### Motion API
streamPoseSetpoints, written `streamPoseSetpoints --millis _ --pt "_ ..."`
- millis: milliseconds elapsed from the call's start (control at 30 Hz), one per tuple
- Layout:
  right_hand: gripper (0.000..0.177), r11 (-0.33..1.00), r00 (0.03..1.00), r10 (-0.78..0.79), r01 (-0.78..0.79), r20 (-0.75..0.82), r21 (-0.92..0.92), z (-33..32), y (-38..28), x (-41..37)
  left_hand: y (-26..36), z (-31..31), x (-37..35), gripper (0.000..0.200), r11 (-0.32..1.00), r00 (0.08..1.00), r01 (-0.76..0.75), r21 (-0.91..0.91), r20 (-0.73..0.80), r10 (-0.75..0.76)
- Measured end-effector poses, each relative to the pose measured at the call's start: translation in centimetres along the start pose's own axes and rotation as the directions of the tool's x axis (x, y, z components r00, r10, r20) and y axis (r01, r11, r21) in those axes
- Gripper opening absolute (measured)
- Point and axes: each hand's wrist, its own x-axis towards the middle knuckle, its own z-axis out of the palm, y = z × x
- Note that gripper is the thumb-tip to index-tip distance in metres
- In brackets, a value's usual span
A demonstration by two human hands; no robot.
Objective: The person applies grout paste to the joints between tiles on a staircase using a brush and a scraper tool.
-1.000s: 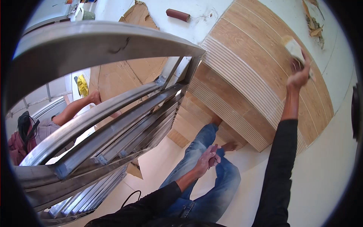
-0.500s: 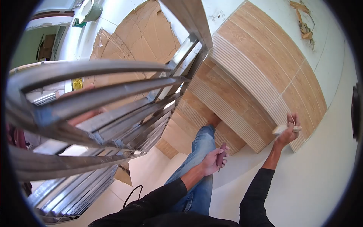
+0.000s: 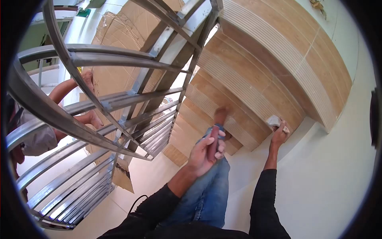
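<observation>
My left hand (image 3: 201, 156) is closed around a reddish-brown handle-like tool (image 3: 213, 143), held over my jeans. Its far end, and whether it has a blade, I cannot make out. Lower on the right, near the wall side of the stairs, my right hand (image 3: 279, 134) is closed on a small whitish-grey wad (image 3: 273, 121), perhaps cloth or plastic. Wood-look tiled stairs (image 3: 242, 85) with ribbed edges lie beneath both hands. One bare foot (image 3: 221, 114), blurred, is on a step.
A metal railing (image 3: 115, 59) runs along the left of the stairs. Beyond it lie cardboard sheets (image 3: 119, 32) and another person's bare legs (image 3: 65, 89). A white wall (image 3: 318, 179) borders the right. Debris (image 3: 318, 6) sits at the upper right.
My view has shifted down the stairs, and the railing appears in a different position. My left hand has risen with the tool; my right hand has moved left. The other person's legs show more clearly.
</observation>
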Motion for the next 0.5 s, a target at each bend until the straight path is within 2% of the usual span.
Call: streamPoseSetpoints --millis 33,67,133,167,200,233,267,300,333,367,433,500 --pt "0.051 0.994 0.995 0.069 -0.063 -0.068 0.086 0.0 1.1 0.0 -0.1 -1.3 -0.4 0.037 1.0 1.0 0.009 0.003 -0.007 -0.009" --pt "0.051 0.994 0.994 0.081 -0.075 -0.069 0.084 -0.3 2.2 0.3 -0.3 -3.0 -0.6 0.036 0.991 0.993 -0.027 0.135 -0.107 0.042" --pt "0.042 0.997 0.967 0.081 -0.075 -0.242 0.031 -0.5 2.5 1.0 -1.0 -6.9 -0.5 0.034 0.919 0.959 -0.049 0.391 -0.237 0.152" --pt "0.042 0.996 0.966 0.092 -0.086 -0.243 0.032 -0.3 2.5 1.2 -1.5 -9.0 -0.5 0.034 0.918 0.958 -0.04 0.395 -0.245 0.147" --pt "0.039 0.991 0.955 -0.134 0.135 -0.264 -0.014 0.1 2.2 1.7 -2.0 -11.2 -0.4 0.033 0.88 0.939 0.009 0.474 -0.306 0.155" --pt "0.036 0.936 0.895 -0.351 0.347 -0.273 -0.067 0.6 2.4 2.2 -2.3 -12.8 -0.4 0.032 0.836 0.915 0.065 0.544 -0.367 0.167" --pt "0.036 0.939 0.899 -0.342 0.337 -0.274 -0.066 1.3 2.8 2.9 -2.8 -14.4 -0.3 0.03 0.82 0.898 0.121 0.56 -0.414 0.15" --pt "0.035 0.857 0.847 -0.491 0.428 -0.203 -0.286 1.7 3.7 4.0 -3.5 -16.4 -0.3 0.03 0.816 0.894 0.132 0.562 -0.423 0.147" --pt "0.035 0.718 0.784 -0.613 0.501 -0.097 -0.484 2.3 4.4 4.8 -4.3 -18.5 -0.4 0.028 0.822 0.881 0.178 0.54 -0.46 0.111" --pt "0.035 0.722 0.792 -0.603 0.491 -0.097 -0.487 2.8 5.2 5.3 -5.1 -20.6 -0.6 0.027 0.827 0.866 0.223 0.516 -0.495 0.075" --pt "0.035 0.656 0.769 -0.638 0.557 0.019 -0.509 4.1 6.1 6.1 -6.1 -23.0 -1.2 0.025 0.827 0.859 0.261 0.497 -0.51 0.035" --pt "0.035 0.642 0.753 -0.658 0.557 -0.006 -0.526 5.2 7.4 6.8 -6.6 -25.2 -1.5 0.024 0.831 0.858 0.318 0.456 -0.511 -0.048"
